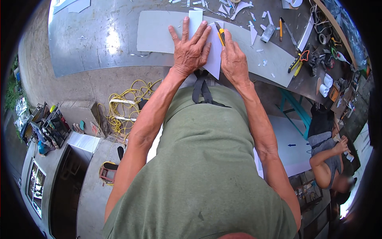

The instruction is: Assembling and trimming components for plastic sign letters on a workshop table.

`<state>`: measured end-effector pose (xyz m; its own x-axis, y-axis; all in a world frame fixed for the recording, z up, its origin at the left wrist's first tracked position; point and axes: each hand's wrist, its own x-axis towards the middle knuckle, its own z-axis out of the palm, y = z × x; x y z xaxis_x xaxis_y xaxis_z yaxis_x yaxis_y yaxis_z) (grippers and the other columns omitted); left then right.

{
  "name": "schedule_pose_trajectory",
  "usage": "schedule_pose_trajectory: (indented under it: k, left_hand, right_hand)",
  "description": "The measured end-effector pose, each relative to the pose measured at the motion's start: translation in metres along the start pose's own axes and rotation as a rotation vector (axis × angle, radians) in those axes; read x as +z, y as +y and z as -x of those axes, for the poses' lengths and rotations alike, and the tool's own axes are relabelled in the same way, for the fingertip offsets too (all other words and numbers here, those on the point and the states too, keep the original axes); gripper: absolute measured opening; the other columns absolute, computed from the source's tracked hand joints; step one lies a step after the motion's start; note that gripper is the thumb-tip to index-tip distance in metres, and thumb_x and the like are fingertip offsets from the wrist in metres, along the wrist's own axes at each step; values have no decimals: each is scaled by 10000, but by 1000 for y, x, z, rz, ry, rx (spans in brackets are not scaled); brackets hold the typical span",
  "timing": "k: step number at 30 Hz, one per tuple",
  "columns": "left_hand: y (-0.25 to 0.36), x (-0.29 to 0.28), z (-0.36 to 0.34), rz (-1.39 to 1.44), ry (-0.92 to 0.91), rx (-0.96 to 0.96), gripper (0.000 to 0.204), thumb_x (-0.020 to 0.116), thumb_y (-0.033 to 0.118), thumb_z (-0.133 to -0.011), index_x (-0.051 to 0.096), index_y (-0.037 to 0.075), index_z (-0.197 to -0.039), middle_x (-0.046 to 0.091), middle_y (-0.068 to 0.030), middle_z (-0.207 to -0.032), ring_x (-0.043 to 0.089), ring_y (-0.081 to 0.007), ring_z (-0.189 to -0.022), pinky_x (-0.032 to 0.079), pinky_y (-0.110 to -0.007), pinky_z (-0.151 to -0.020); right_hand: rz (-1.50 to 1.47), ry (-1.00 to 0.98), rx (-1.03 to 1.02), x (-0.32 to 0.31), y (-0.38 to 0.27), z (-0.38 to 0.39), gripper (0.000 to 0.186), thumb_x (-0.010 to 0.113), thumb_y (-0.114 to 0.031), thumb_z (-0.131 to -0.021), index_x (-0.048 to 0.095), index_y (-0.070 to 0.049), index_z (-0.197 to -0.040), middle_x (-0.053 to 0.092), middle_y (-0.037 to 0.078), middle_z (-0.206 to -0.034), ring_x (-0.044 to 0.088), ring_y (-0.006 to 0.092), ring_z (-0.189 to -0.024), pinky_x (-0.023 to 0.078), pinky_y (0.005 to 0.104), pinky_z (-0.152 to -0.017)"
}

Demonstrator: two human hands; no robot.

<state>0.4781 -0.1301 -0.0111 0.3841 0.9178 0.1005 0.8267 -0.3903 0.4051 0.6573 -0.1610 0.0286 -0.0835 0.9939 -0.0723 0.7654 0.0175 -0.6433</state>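
Observation:
My left hand (pixel 190 48) presses down with fingers spread over a white sheet (pixel 212 63) and a pale strip (pixel 195 18). Both lie on a long grey board (pixel 155 32) on the metal table. Just right of it, my right hand (pixel 234 57) is closed around a yellow and black utility knife (pixel 221 35), its blade end pointing away from me beside my left fingertips. A pointed corner of the white sheet hangs past the board's near edge, between my wrists.
White offcuts (pixel 240 7) litter the table's far side. A grey block (pixel 267 33), an orange pencil (pixel 280 30) and yellow-black pliers (pixel 296 63) lie to the right. Yellow cord (pixel 123 103) is tangled on the lower left. Another person (pixel 326 155) is at the right.

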Motion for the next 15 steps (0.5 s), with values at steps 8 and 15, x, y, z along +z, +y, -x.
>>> schedule_pose_trajectory:
  k: [8, 15]
  left_hand:
    - [0, 1, 0, -7, -14, -1, 523, 584, 368, -989, 562, 231, -1493, 438, 52, -1621, 161, -393, -1580, -62, -770, -1158]
    - [1, -2, 0, -44, -66, 20, 716, 599, 561, -931, 530, 153, -1515, 374, 10, -1657, 107, -426, -1580, -82, -791, -1134]
  right_hand:
    - [18, 6, -9, 4, 2, 1, 661, 575, -39, -952, 351, -9, -1573, 600, 209, -962, 682, 382, -768, 578, 478, -689]
    - [195, -67, 46, 0, -15, -2, 683, 612, -44, -928, 362, -6, -1562, 606, 209, -954, 711, 392, -728, 613, 465, -638]
